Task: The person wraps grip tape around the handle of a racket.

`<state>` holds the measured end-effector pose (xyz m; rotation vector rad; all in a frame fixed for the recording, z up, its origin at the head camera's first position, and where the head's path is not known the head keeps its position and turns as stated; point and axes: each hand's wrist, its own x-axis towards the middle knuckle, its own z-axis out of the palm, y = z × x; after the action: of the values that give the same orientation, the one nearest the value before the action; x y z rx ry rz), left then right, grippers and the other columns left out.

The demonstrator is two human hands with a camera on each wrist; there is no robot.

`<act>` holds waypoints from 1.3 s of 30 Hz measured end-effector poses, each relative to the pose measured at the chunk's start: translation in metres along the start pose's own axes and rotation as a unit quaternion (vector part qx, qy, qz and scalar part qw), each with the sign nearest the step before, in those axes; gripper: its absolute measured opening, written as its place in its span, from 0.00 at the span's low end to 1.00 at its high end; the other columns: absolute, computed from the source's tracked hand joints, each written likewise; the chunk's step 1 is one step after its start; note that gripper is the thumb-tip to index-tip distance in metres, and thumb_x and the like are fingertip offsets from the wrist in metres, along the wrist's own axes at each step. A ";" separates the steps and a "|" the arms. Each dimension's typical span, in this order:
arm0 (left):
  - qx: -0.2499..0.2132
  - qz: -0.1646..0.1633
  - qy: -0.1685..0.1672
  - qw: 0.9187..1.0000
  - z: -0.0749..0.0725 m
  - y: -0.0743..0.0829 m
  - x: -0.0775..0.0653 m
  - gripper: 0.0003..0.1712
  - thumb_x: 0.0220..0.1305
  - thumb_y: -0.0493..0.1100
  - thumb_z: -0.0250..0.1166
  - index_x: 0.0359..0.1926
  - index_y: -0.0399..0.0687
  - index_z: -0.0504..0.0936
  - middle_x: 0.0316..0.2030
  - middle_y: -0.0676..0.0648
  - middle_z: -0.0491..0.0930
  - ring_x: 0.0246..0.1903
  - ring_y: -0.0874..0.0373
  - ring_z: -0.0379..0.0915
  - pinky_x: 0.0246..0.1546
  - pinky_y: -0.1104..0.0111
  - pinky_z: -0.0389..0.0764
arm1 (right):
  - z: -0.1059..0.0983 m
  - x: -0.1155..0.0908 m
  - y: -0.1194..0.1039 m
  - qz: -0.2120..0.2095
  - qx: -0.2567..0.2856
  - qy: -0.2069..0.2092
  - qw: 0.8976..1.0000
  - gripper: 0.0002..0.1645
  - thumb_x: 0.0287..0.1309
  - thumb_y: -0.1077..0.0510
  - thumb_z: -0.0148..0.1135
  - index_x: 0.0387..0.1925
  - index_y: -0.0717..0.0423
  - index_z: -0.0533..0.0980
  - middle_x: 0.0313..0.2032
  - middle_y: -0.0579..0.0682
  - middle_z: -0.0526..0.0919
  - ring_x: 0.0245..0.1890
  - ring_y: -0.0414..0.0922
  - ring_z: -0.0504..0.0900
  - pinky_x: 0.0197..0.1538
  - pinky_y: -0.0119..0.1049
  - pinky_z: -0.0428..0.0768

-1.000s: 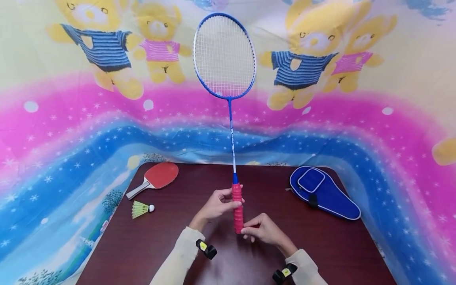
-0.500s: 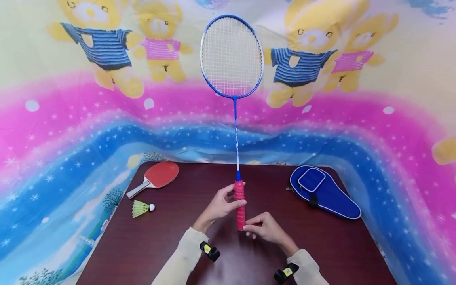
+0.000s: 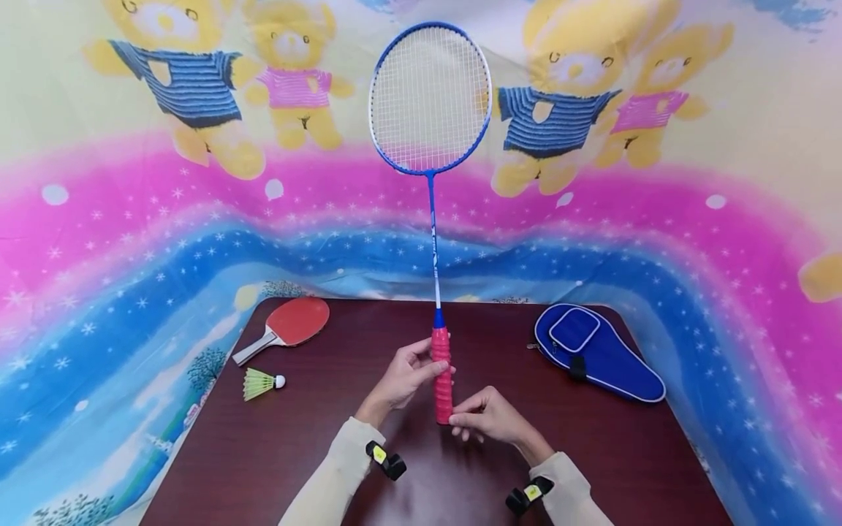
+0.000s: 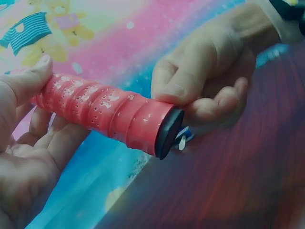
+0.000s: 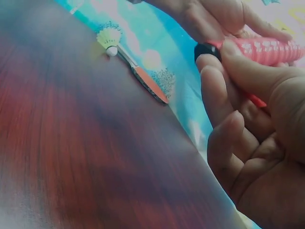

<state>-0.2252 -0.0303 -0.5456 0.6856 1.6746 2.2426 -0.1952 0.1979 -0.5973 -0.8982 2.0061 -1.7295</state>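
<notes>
A badminton racket [image 3: 434, 241] with a blue and white frame stands upright, head up, above the table in the head view. My left hand [image 3: 409, 374] holds its red grip [image 3: 441, 380] near the upper part, thumb in front and fingers behind. At the lower end, my right hand [image 3: 490, 418] pinches the edge of the wrapped grip between thumb and index finger. The left wrist view shows the black butt cap [image 4: 170, 134] beside that pinch. A red strip [image 5: 256, 99] shows below the right thumb in the right wrist view; whether it is loose tape I cannot tell.
A red table tennis bat [image 3: 299, 323] and a yellow-green shuttlecock [image 3: 262, 383] lie at the left of the dark table [image 3: 263, 467]. On the right lies a blue bat case [image 3: 612, 365]. Cloth printed with bears [image 3: 559, 124] hangs behind.
The racket and both hands have shifted slightly right and up over the second. The racket head has turned and tilted a little. Both hands keep their hold.
</notes>
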 end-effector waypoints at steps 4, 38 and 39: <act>-0.013 -0.012 -0.016 1.000 0.001 0.000 0.001 0.33 0.72 0.35 0.64 0.74 0.33 0.65 0.44 0.50 0.82 0.45 0.57 0.88 0.53 0.61 0.87 | -0.004 0.002 0.001 -0.022 0.015 -0.022 0.999 0.10 0.66 0.65 0.65 0.38 0.72 0.86 0.26 0.72 0.84 0.17 0.32 0.81 0.10 0.47 0.73; -0.152 0.050 0.039 0.986 0.041 -0.006 0.000 0.09 0.82 0.54 0.47 0.56 0.61 0.65 0.28 0.55 0.66 0.17 0.66 0.59 0.17 0.77 0.67 | 0.011 0.010 0.005 -0.024 -0.016 -0.012 1.000 0.09 0.64 0.64 0.69 0.36 0.70 0.86 0.24 0.69 0.85 0.18 0.31 0.83 0.14 0.59 0.76; -0.150 0.060 0.042 0.986 0.041 -0.007 0.000 0.09 0.82 0.54 0.49 0.56 0.60 0.65 0.29 0.55 0.66 0.18 0.66 0.60 0.16 0.77 0.67 | 0.010 0.010 0.005 -0.021 -0.013 -0.011 1.000 0.09 0.64 0.64 0.69 0.36 0.71 0.86 0.25 0.69 0.86 0.18 0.31 0.83 0.14 0.59 0.76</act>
<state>-0.2047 0.0061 -0.5426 0.6394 1.3163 2.5674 -0.1973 0.1840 -0.6025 -0.9702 2.0133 -1.7116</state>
